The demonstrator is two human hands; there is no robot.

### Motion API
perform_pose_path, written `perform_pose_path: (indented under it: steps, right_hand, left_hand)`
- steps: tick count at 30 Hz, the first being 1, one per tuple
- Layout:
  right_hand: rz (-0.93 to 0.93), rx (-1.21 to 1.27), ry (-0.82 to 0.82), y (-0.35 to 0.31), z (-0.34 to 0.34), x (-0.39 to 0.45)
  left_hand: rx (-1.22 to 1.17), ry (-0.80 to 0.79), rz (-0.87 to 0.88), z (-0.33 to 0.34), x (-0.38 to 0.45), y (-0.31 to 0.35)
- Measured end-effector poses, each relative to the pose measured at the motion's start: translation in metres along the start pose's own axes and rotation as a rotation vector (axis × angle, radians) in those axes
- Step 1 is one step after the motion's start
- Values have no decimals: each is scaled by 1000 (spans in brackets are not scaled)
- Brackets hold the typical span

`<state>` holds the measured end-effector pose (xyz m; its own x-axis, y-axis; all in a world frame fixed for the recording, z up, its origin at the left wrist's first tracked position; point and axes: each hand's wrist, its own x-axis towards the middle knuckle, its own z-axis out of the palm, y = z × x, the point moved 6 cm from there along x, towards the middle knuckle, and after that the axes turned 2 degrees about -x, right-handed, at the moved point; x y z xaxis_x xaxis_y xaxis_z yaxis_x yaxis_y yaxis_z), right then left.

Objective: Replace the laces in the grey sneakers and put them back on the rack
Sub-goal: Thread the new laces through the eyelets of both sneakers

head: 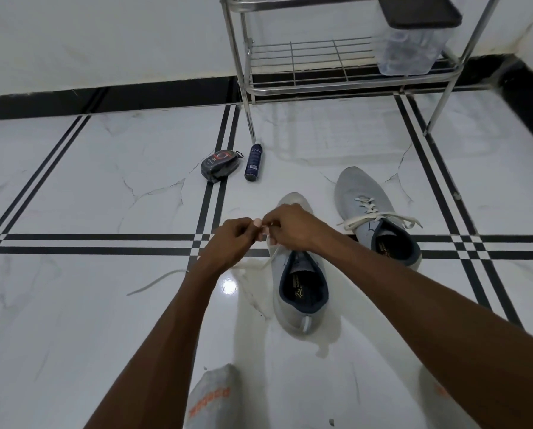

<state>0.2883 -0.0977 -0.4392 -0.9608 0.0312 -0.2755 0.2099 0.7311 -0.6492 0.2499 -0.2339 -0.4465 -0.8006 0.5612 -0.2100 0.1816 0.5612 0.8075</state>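
Note:
Two grey sneakers stand on the white tiled floor. The near sneaker (pixel 300 292) is under my hands, with its toe pointing away from me. My left hand (pixel 231 239) and my right hand (pixel 290 229) meet above its lace holes, and both pinch its white lace (pixel 260 264). One loose end of that lace trails off to the left across the floor. The far sneaker (pixel 373 212) lies to the right with its white lace threaded and the ends loose. The metal rack (pixel 339 85) stands behind, and its lower wire shelf is mostly bare.
A dark shoe-polish sponge case (pixel 220 165) and a dark spray can (pixel 253 162) lie on the floor by the rack's left leg. A clear container (pixel 410 51) with a dark lid sits on the rack's right side. My knee in grey fabric (pixel 212 397) shows at the bottom.

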Motion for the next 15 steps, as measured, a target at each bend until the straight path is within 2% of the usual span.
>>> perform_pose_path:
  steps: [3, 7, 10, 13, 15]
  right_hand:
    - [49, 5, 44, 1, -1, -2]
    - [125, 135, 73, 6, 1, -4]
    - [121, 145, 49, 8, 6, -4]
    - [118, 209, 37, 10, 6, -8]
    - [118, 216, 73, 15, -1, -13]
  left_hand:
    - [37, 64, 4, -6, 1, 1]
    - [13, 306, -23, -27, 0, -9]
    - [-342, 393, -99, -28, -1, -11]
    - [-817, 347, -160, -15, -1, -5]
    - [-967, 341, -160, -9, -1, 0]
